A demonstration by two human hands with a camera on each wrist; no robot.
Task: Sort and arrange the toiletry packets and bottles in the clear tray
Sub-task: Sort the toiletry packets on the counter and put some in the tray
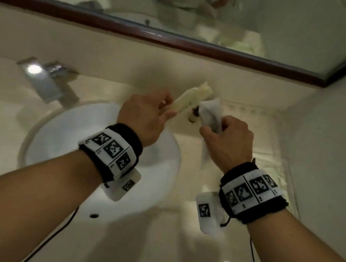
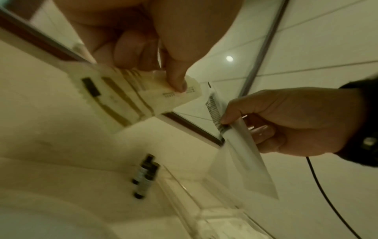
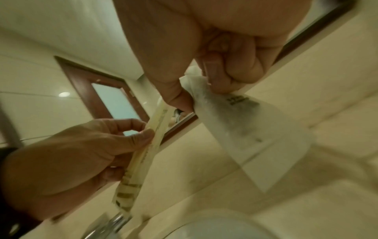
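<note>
Above the counter, my left hand (image 1: 169, 109) pinches a stack of long cream packets (image 1: 190, 98) that points up and to the right. In the left wrist view the thumb presses on these cream packets (image 2: 122, 90), which show toothbrush-like items inside. My right hand (image 1: 211, 128) grips a white packet (image 1: 211, 112); the right wrist view shows this white packet (image 3: 255, 137) pinched at its top edge and hanging down. Small dark bottles (image 1: 194, 114) stand on the counter behind both hands. The clear tray (image 1: 287, 174) sits at the right by the wall, with pale packets inside.
A white sink basin (image 1: 97, 159) lies under my left wrist, and a chrome faucet (image 1: 46, 81) stands at its back left. The mirror's dark wooden frame (image 1: 161, 36) runs along the back. A tiled wall (image 1: 344, 149) closes the right side.
</note>
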